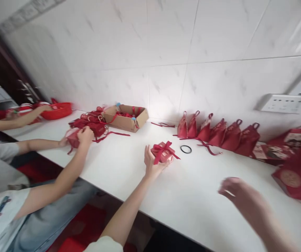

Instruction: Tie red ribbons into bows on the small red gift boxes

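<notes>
My left hand point(153, 166) is closed around a small red gift box point(164, 152) tied with a red ribbon bow, just over the white table point(189, 189). To the right, my right hand point(241, 196) is raised above the table, blurred by motion. Its fingers are loosely curved, with a gap to the thumb and nothing visible between them. A black ring point(186, 149) lies just right of the gift box. Behind it, a red ribbon strip point(210, 148) rests on the table.
Several red triangular gift bags point(220, 133) line the wall. More red packages point(297, 171) sit at the right, below a power strip point(281, 104). A cardboard box point(124, 120) holds red ribbons. At left, a co-worker's hands point(86, 135) handle a red package; beyond is a red basket point(58, 111).
</notes>
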`<state>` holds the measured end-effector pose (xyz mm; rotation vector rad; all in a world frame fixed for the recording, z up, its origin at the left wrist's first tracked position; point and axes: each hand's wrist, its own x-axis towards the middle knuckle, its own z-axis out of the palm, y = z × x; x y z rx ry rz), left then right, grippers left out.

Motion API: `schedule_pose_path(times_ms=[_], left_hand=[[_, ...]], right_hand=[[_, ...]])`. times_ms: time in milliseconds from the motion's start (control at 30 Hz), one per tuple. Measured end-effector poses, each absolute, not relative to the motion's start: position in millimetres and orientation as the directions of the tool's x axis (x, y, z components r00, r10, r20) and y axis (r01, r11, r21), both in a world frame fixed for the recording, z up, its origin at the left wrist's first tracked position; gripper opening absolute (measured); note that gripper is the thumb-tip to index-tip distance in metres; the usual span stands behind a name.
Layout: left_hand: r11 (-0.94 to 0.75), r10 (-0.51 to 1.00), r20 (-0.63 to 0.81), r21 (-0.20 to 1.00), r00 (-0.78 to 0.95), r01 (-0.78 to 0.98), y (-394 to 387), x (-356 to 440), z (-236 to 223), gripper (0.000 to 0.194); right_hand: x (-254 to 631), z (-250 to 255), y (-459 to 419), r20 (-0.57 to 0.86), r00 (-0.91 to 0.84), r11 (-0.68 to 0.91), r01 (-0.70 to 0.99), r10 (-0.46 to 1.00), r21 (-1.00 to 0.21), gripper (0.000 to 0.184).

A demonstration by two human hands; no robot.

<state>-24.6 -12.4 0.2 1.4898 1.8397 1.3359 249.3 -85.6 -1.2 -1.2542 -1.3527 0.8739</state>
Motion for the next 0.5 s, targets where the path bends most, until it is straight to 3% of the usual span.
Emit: schedule_pose_path(times_ms=[133,200,267,367,500], left_hand=[[-0.042,0.967,0.132,0.925,-0.216,0.379,0,-29,6,0.105],[-0.074,0.995,0.091,0.96,-0.048,0.269,-5,-35,1,0.106],[-0.106,0.975,0.069,0.98,0.212,0.169,-16,-40,-3,0.106],[-0.075,0.839,0.009,0.992,0.544,0.099,-36,-47,1,0.108],[-0.038,0.759,-0.029,0.995,0.65,0.089,-48,-67,21,0.109]], right_hand=[[216,10,-104,-0.056,-0.05,-0.065,-0.214,0.997,-0.975,0.035],[200,10,-106,-0.086,-0.053,-0.096,-0.249,0.995,-0.964,0.036],[190,10,-105,-0.075,0.002,-0.074,-0.151,0.997,-0.986,0.038],[180,13,-100,-0.009,0.088,-0.02,0.127,0.996,-0.992,0.044],[172,21,-94,0.019,0.032,0.008,0.311,0.999,-0.95,0.047]])
